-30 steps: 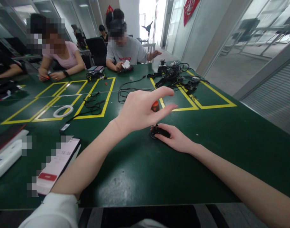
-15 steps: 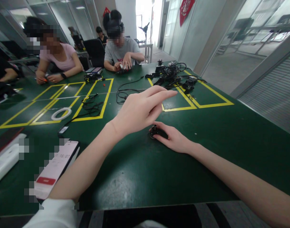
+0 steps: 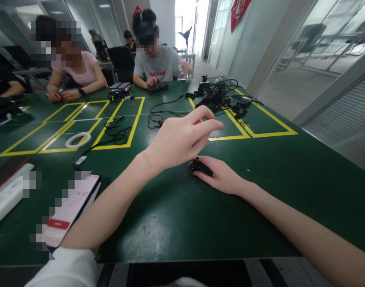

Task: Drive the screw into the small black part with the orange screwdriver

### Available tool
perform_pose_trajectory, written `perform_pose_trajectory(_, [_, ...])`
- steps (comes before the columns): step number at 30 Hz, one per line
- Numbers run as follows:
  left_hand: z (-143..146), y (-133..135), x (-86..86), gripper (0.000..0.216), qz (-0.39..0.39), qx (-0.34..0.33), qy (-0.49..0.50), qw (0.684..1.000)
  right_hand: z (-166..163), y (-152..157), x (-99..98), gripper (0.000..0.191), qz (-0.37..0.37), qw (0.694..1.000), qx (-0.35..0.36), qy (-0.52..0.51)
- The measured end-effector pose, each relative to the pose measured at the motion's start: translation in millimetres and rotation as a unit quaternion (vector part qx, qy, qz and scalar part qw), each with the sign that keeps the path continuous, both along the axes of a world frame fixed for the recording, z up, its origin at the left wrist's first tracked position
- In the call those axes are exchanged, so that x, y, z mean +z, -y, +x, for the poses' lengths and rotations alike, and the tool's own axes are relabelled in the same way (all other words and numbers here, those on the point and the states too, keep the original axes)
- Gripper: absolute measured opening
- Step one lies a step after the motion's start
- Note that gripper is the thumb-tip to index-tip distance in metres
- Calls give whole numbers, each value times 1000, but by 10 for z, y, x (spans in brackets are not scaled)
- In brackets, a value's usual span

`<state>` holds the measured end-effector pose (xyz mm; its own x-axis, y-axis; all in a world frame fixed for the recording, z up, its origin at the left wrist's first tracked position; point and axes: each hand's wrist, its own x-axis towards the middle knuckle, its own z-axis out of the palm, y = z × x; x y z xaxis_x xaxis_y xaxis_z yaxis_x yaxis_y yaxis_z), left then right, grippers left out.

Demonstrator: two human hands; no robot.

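My left hand (image 3: 185,135) is raised over the green table, palm down, its fingers bent and drawn together. Between the fingers shows a bit of an orange-red thing (image 3: 198,122); most of it is hidden by the hand, so its kind cannot be told. Just below and to the right, my right hand (image 3: 219,173) is wrapped round a dark, shiny device (image 3: 197,169) on the tabletop. A short metal-looking cylinder (image 3: 197,160) stands up from this device. The fingers cover much of its body.
A phone (image 3: 71,207) and a white power strip (image 3: 8,203) lie at left. Beyond are a white ring (image 3: 78,140), thin black cables (image 3: 115,133), yellow tape outlines (image 3: 273,134) and a cable heap (image 3: 216,93). Across the table, a person (image 3: 158,63) has a black-and-red tool (image 3: 158,86).
My left fingers have curled more, and the orange-red bit now shows between them. My right hand stays on the device. The person opposite has lifted one hand away from the tool.
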<state>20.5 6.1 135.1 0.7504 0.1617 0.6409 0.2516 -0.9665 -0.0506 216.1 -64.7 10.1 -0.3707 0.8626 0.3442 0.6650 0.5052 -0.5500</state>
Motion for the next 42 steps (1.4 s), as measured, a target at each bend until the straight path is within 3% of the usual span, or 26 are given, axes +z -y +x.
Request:
perform_pose_trajectory(6, [-3, 57, 63, 35, -26, -28, -25, 999, 9, 5, 7, 25, 6, 1000, 2, 7])
perform_pose_trajectory(12, [-16, 55, 39, 36, 5, 9, -31, 999, 5, 3, 4, 23, 21, 1000, 4, 11])
perform_pose_trajectory(18, [-3, 60, 66, 38, 2, -14, -36, 999, 11, 4, 3, 23, 27, 1000, 1, 16])
perform_pose_trajectory(24, [-7, 53, 35, 35, 21, 23, -32, 999, 9, -1, 0, 23, 19, 1000, 0, 11])
perform_pose_trajectory(29, [-17, 50, 54, 38, 1, -16, -29, 999, 20, -4, -14, 22, 3, 1000, -7, 8])
perform_pose_trajectory(35, [-9, 29, 36, 35, 31, 10, -28, 999, 43, -23, -30, 24, -32, 999, -13, -36])
perform_pose_trajectory(42, [2, 23, 51, 39, 39, -20, -23, 999, 54, -35, -25, 24, -55, 997, -10, -46])
